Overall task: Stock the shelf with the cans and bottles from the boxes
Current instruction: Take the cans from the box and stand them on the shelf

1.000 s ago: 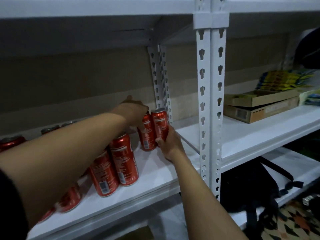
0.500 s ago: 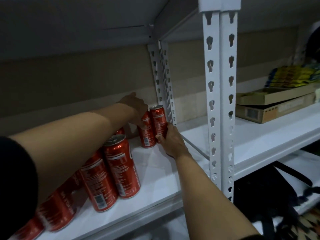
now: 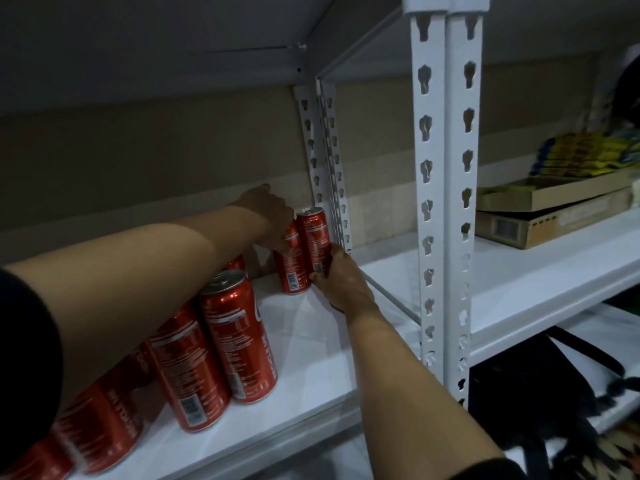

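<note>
Both hands reach to the back right corner of a white shelf [image 3: 311, 344], where two red cans stand upright and touching, just beside the rear white post [image 3: 323, 161]. The left hand [image 3: 268, 216] comes over the top of the left can [image 3: 291, 263]; its fingers curl down around the upper part of that can, covering the lid. The right hand [image 3: 343, 282] is at the lower side of the right can [image 3: 317, 242], thumb against the front of the can near its base and fingers wrapped around the side toward the post, so it grips the can low down. How tight either grip is cannot be told.

Nearer the front edge of the same shelf stands a row of more red cans [image 3: 239, 337], upright and close together, running off to the left under the left forearm. A double white front post [image 3: 446, 202] separates this bay from the next one, where a flat cardboard box [image 3: 550, 220] lies on the shelf with yellow packets [image 3: 585, 154] on top. Below, something dark with black straps [image 3: 540, 393] sits on a lower level.
</note>
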